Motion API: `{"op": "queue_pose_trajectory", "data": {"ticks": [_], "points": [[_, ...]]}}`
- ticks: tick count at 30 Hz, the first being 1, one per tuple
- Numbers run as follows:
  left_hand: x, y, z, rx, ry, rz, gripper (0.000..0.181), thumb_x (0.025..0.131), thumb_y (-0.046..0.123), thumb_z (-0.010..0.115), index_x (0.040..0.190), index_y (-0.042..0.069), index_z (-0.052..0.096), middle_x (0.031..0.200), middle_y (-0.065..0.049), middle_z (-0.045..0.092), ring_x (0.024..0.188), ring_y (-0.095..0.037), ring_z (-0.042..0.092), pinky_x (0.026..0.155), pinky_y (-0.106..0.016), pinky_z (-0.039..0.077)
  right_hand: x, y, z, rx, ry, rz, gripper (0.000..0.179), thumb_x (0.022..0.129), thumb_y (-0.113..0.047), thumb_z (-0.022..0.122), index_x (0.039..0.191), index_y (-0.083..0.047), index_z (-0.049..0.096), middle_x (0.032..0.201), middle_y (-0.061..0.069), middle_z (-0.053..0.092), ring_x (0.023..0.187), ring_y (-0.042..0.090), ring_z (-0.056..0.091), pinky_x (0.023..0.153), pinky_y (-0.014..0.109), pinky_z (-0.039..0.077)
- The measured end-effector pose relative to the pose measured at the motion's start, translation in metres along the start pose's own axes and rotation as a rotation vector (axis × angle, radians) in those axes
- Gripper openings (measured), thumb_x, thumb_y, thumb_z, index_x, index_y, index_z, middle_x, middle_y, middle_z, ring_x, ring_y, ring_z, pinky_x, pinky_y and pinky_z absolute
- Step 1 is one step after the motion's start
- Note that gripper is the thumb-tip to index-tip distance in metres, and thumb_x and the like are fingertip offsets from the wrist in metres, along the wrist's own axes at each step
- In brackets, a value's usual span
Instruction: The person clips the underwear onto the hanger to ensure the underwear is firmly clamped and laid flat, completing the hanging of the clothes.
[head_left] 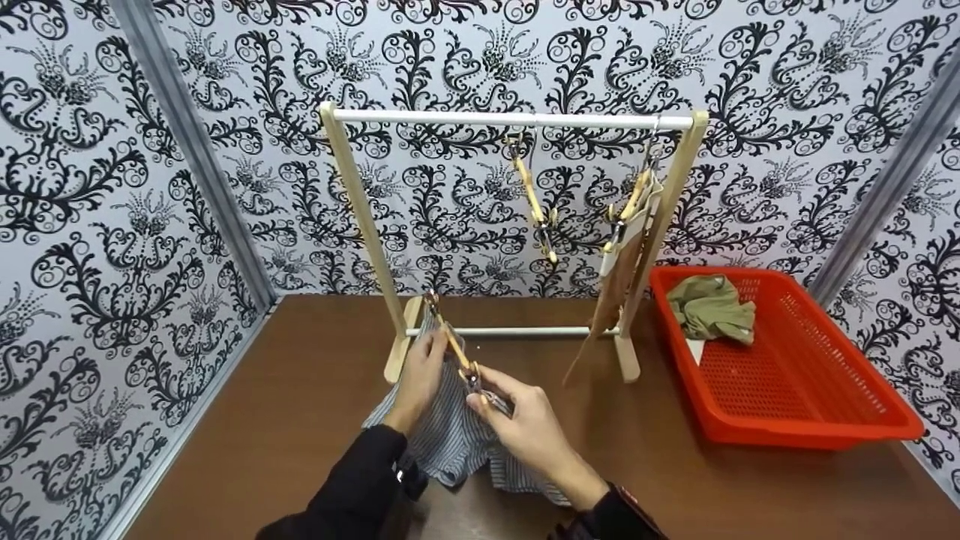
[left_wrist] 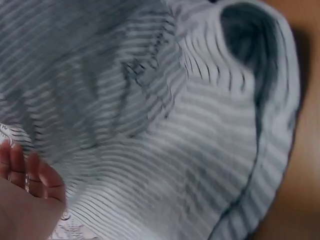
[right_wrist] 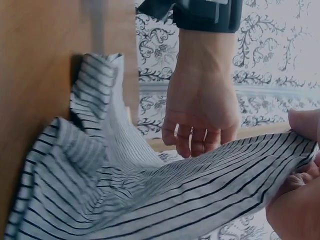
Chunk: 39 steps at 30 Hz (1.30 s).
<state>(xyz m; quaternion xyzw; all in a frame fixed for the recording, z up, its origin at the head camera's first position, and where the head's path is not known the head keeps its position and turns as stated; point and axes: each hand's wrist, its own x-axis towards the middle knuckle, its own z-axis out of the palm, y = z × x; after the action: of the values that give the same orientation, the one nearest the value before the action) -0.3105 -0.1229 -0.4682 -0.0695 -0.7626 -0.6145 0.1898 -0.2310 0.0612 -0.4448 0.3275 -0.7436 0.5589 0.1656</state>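
Note:
Grey-and-white striped shorts [head_left: 446,431] hang from a wooden clip hanger [head_left: 456,346] held low over the table. The left hand [head_left: 421,375] grips the hanger's bar near its far end; in the right wrist view the left hand [right_wrist: 202,107] shows curled fingertips partly behind the cloth. At the near end, the right hand [head_left: 531,424] pinches the metal clip, thumb on one side and fingers on the other. The right wrist view shows this right hand [right_wrist: 295,205] at the waist edge of the shorts [right_wrist: 200,185]. Leg openings of the shorts [left_wrist: 250,45] face down in the left wrist view.
A wooden rack with a white rail [head_left: 480,117] stands behind the hands. From it hang a bare clip hanger [head_left: 529,191] and another hanger [head_left: 636,195] with a brown garment [head_left: 619,281]. To the right, a red basket [head_left: 817,427] holds a green cloth [head_left: 709,307].

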Motion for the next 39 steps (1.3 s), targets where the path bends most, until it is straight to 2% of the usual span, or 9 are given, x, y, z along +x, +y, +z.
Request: {"op": "queue_pose_trajectory", "data": {"ticks": [4,7,12,19,23,26,29,33,39], "points": [[0.015,0.013,-0.012,0.05,-0.072,0.236,0.031,0.11,0.021,0.043,0.117,0.002,0.067,0.116,-0.011,0.064,0.113,-0.025,0.057,0.102,-0.044,0.042,0.009,-0.015,0.0,0.108,0.038,0.011,0.045,0.097,-0.016,0.07,0.136,0.003,0.06,0.129,0.012,0.067,0.113,0.024,0.067,0.095,0.033,0.053],[0.025,0.027,-0.02,0.1,-0.081,0.319,0.027,0.108,0.017,0.049,0.12,0.001,0.067,0.114,-0.012,0.062,0.107,-0.025,0.056,0.095,-0.043,0.045,0.017,-0.025,-0.001,0.151,0.058,-0.001,0.045,0.098,-0.014,0.069,0.138,0.004,0.058,0.13,0.014,0.066,0.111,0.025,0.068,0.094,0.033,0.054],[0.04,0.057,-0.033,0.196,-0.072,0.341,0.026,0.104,0.012,0.055,0.124,0.001,0.066,0.112,-0.013,0.06,0.101,-0.024,0.054,0.09,-0.041,0.047,0.033,-0.044,-0.004,0.152,0.082,-0.01,0.049,0.098,-0.015,0.068,0.141,0.004,0.054,0.124,0.012,0.07,0.088,0.018,0.069,0.075,0.028,0.058],[0.053,0.099,-0.04,0.157,-0.084,0.385,0.033,0.103,0.009,0.056,0.135,0.001,0.062,0.109,-0.011,0.058,0.097,-0.021,0.054,0.082,-0.036,0.048,0.057,-0.082,-0.006,0.184,0.092,-0.115,0.048,0.096,-0.008,0.069,0.14,0.005,0.054,0.133,0.015,0.064,0.116,0.019,0.066,0.095,0.034,0.053],[0.064,0.123,-0.043,-0.045,-0.077,0.261,0.033,0.106,0.019,0.054,0.134,0.004,0.062,0.118,-0.011,0.061,0.108,-0.021,0.056,0.091,-0.037,0.047,0.076,-0.096,-0.003,0.185,0.115,-0.157,0.048,0.097,-0.01,0.069,0.141,0.003,0.055,0.128,0.014,0.068,0.1,0.02,0.07,0.086,0.032,0.057],[0.072,0.139,-0.048,-0.264,-0.043,0.102,0.038,0.107,0.03,0.052,0.133,0.005,0.063,0.13,-0.01,0.063,0.116,-0.022,0.057,0.098,-0.039,0.046,0.091,-0.101,0.005,0.231,0.127,-0.183,0.047,0.097,-0.006,0.067,0.141,0.004,0.054,0.131,0.015,0.065,0.105,0.021,0.069,0.089,0.033,0.056],[0.08,0.151,-0.054,-0.395,-0.006,0.01,0.041,0.106,0.033,0.053,0.131,0.003,0.063,0.132,-0.012,0.065,0.116,-0.023,0.06,0.096,-0.039,0.048,0.103,-0.103,0.013,0.276,0.13,-0.191,0.047,0.096,-0.002,0.067,0.141,0.005,0.053,0.137,0.016,0.061,0.118,0.02,0.065,0.097,0.033,0.053],[0.09,0.163,-0.062,-0.426,0.024,-0.023,0.038,0.105,0.031,0.055,0.13,0.004,0.065,0.127,-0.012,0.067,0.11,-0.021,0.061,0.093,-0.032,0.048,0.117,-0.105,0.021,0.324,0.133,-0.183,0.047,0.097,0.0,0.065,0.142,0.006,0.052,0.139,0.019,0.059,0.12,0.02,0.064,0.097,0.034,0.052],[0.105,0.176,-0.077,-0.444,-0.007,-0.036,0.035,0.108,0.027,0.048,0.131,0.005,0.063,0.118,-0.009,0.066,0.098,-0.017,0.058,0.093,-0.033,0.045,0.142,-0.11,0.03,0.343,0.133,-0.126,0.049,0.099,-0.002,0.062,0.145,0.004,0.048,0.139,0.018,0.059,0.113,0.022,0.066,0.093,0.031,0.054]]}}
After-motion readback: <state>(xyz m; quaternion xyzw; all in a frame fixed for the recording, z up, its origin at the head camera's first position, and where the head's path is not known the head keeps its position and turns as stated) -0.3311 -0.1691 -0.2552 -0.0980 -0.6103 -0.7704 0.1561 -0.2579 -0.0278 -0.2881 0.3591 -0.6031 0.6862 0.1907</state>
